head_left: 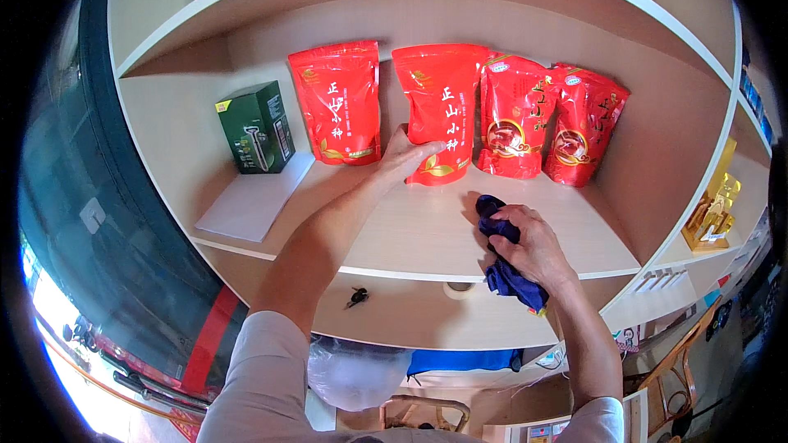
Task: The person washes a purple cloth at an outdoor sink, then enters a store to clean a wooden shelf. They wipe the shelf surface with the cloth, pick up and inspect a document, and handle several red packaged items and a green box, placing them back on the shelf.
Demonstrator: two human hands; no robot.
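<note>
My left hand (411, 157) grips the lower left side of a red foil tea pouch (440, 98), thumb across its front. The pouch stands upright on a pale wooden shelf (394, 227). In my right hand (532, 243) is a bunched dark blue cloth (514, 280), held over the shelf's front part, its lower end hanging past the edge. A similar red pouch (341, 104) stands to the left of the gripped one. On the right, two more red pouches (514, 114) with a tea-cup picture (569, 141) lean near the back wall.
At the shelf's left, a dark green shaver box (257, 129) stands on white paper (258, 197). Keys (357, 297) and a roll of tape (458, 289) lie on the shelf below. A golden ornament (714, 215) stands in the right compartment. A glass door (117, 166) is at left.
</note>
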